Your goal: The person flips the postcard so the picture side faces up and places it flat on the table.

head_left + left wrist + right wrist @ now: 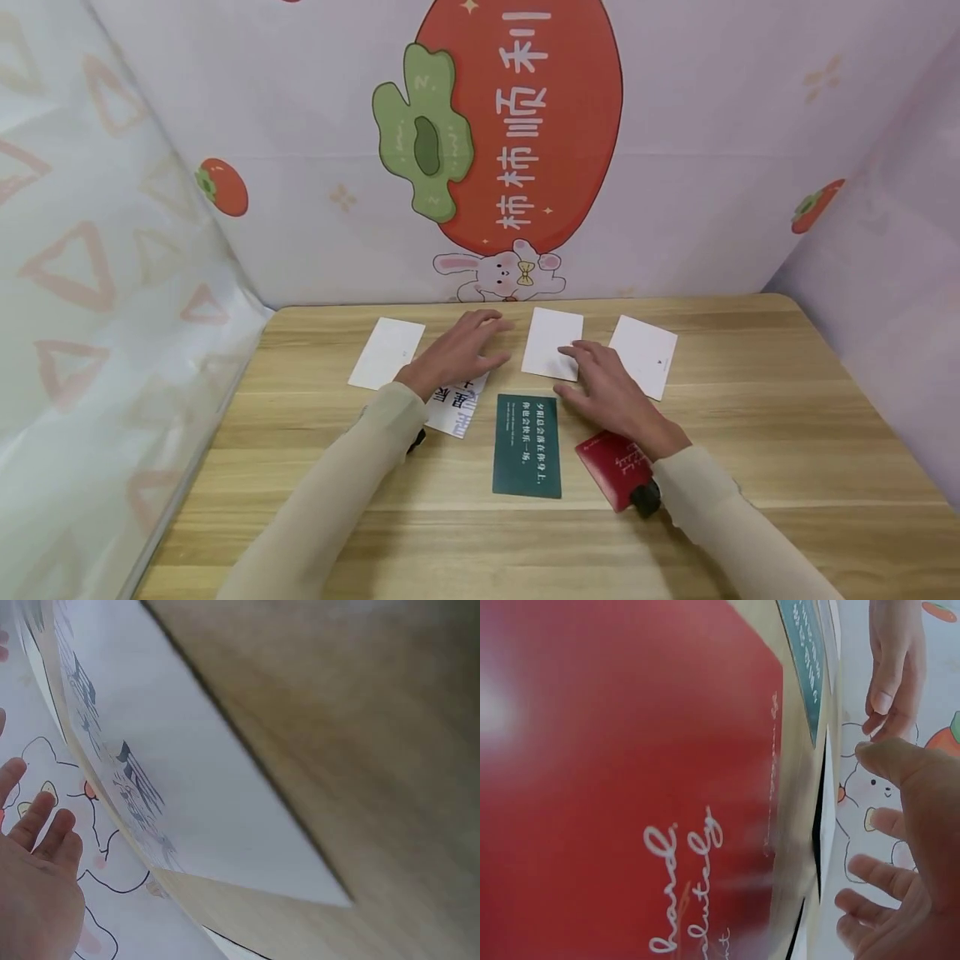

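Note:
My left hand (pixel 459 352) hangs with loosely bent fingers over a white card printed with dark characters (pixel 448 414), covering part of it. That card (pixel 202 772) fills much of the left wrist view, and the hand holds nothing there. My right hand (pixel 609 398) reaches above the table between the middle white card (pixel 546 337) and the right white card (pixel 645 346). Its fingers are spread and hold nothing. Below its wrist lies a red card with white script (pixel 611 471). A dark green card with white characters (pixel 527 450) lies between the forearms.
Another white card (pixel 385 354) lies at the back left of the wooden table (pixel 480 542). A patterned cloth backdrop (pixel 300 108) rises behind the table and along its sides. A dark wrist-worn piece (pixel 645 498) overlaps the red card in the head view.

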